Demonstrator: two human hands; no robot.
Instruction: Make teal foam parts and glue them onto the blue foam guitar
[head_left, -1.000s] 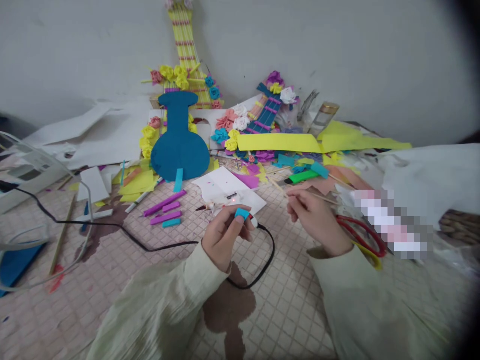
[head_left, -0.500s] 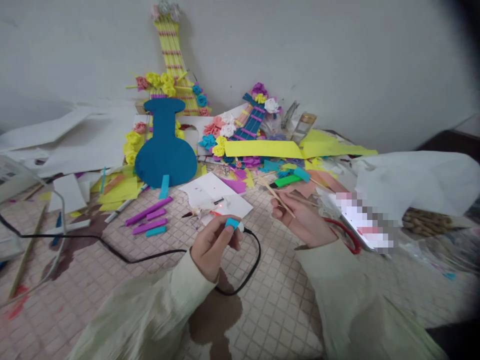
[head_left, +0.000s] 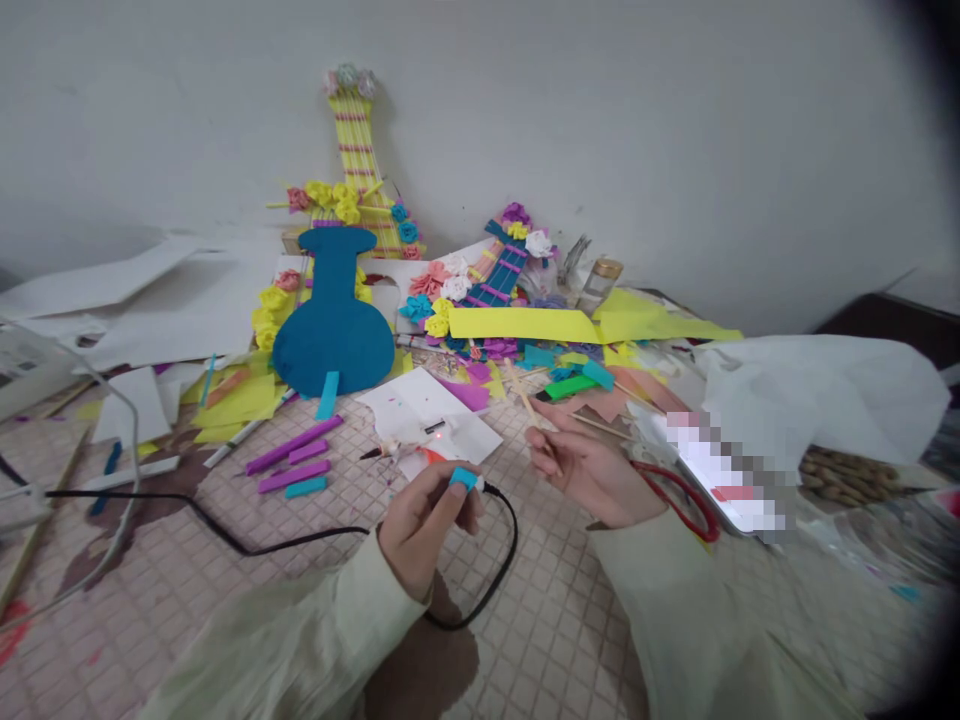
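Between the thumb and fingers of my left hand [head_left: 420, 530] is a small blue paper roll [head_left: 463, 479]. A thin wooden stick [head_left: 525, 396] is pinched in my right hand [head_left: 585, 465], its free end pointing up and away over the table. Just beyond my left hand, a hot glue gun [head_left: 433, 432] with a lit red light and a dark nozzle rests on white paper [head_left: 469, 428]. Its black cord [head_left: 515, 535] loops around beneath my left hand. Several purple paper rolls [head_left: 294, 446] and another blue roll [head_left: 306, 487] lie to the left.
A blue guitar-shaped cutout [head_left: 334, 340] leans against a yellow guitar model [head_left: 352, 150] with paper flowers. Yellow paper strips [head_left: 523, 325], a green marker [head_left: 571, 387], a jar [head_left: 600, 283], red-handled scissors [head_left: 682, 495] and a phone [head_left: 724, 480] lie around the tiled tabletop [head_left: 555, 610].
My right hand has shifted slightly left with the wooden stick, which now points more steeply away. My left hand still holds the blue roll. The whole view has tilted up a little.
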